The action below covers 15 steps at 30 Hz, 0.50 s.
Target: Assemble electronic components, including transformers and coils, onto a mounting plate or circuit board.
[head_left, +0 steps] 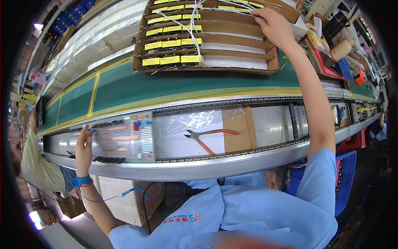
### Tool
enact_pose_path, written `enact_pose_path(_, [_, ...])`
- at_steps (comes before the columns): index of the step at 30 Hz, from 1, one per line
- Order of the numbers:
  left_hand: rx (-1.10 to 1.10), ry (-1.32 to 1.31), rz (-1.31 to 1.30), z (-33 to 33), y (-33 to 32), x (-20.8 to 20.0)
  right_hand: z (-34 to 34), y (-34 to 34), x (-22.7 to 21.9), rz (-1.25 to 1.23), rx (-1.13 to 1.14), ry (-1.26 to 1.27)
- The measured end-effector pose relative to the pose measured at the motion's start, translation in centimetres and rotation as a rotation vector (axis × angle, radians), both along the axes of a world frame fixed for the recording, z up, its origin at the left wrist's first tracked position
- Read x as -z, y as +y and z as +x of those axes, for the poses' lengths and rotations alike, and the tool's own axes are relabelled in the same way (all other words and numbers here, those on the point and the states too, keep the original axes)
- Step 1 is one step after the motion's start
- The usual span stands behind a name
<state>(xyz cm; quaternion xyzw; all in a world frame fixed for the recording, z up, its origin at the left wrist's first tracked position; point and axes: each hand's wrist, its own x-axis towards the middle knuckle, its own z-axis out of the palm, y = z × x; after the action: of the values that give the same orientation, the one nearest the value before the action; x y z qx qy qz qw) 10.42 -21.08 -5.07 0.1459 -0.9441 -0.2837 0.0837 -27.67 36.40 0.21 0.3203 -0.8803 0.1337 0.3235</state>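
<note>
My right hand (274, 30) reaches to the far side of a cardboard box (271, 62) with long dividers. Its fingers are closed at the end of a row of black components with yellow tops (170, 60), on one of those tops. White wires (191, 27) trail over the rows. My left hand (85, 146) is at the left part of a circuit board (145, 143), fingers extended and apart, the fingertips beside a small blue part. The board lies on the conveyor rails and carries a red part, blue parts and rows of small components.
Orange-handled cutters (211, 133) lie open on a clear sheet and cardboard (240, 128) between the rails (199, 168). Beyond runs a green belt (124, 89). White foam blocks (103, 37) stand far left. A red tray (317, 58) with bottles is at right. Another person (41, 162) works at left.
</note>
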Motion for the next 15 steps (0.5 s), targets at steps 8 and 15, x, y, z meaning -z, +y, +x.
enact_pose_path(8, [0.228,-0.102,0.057,-3.6,13.6,-3.4,0.2,-3.0,-1.9,-0.048,0.062,0.004])
enact_pose_path(15, [0.441,-0.112,0.013,-6.7,20.0,-4.0,-3.1,-0.5,0.2,-0.181,0.019,0.019])
